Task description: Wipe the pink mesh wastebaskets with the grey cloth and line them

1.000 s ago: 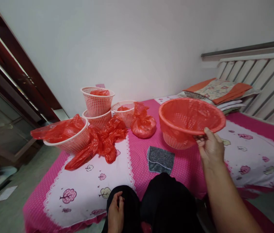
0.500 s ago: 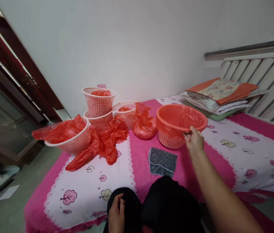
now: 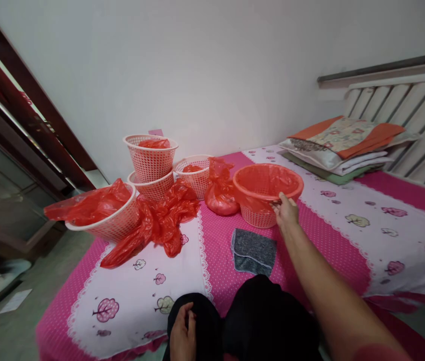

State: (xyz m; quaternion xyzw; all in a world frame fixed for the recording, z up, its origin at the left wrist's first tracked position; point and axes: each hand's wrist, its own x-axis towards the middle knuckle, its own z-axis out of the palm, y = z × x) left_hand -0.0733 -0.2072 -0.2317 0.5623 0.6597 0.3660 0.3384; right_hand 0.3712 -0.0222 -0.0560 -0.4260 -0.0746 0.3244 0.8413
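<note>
My right hand (image 3: 286, 213) grips the near right rim of a pink plastic basket (image 3: 259, 217), thumb over the edge. A red plastic bag (image 3: 268, 179) lines this basket and folds over its rim. The basket stands upright on the bed, close to a tied red plastic bag (image 3: 222, 193) on its left. Just in front of it lies a folded grey cloth (image 3: 254, 249). My left hand (image 3: 183, 333) rests on my left knee, holding nothing, its fingers loosely bent and apart.
Two stacked pink baskets (image 3: 151, 160) and another basket (image 3: 200, 180) stand by the wall. A tilted basket (image 3: 118, 225) with red plastic sits at the left, beside a crumpled red bag (image 3: 163, 220). Folded bedding (image 3: 347, 140) lies at the right near a white radiator (image 3: 404, 115).
My right hand has moved the lined basket to the left, nearer the tied red bag. My left hand stays on my knee.
</note>
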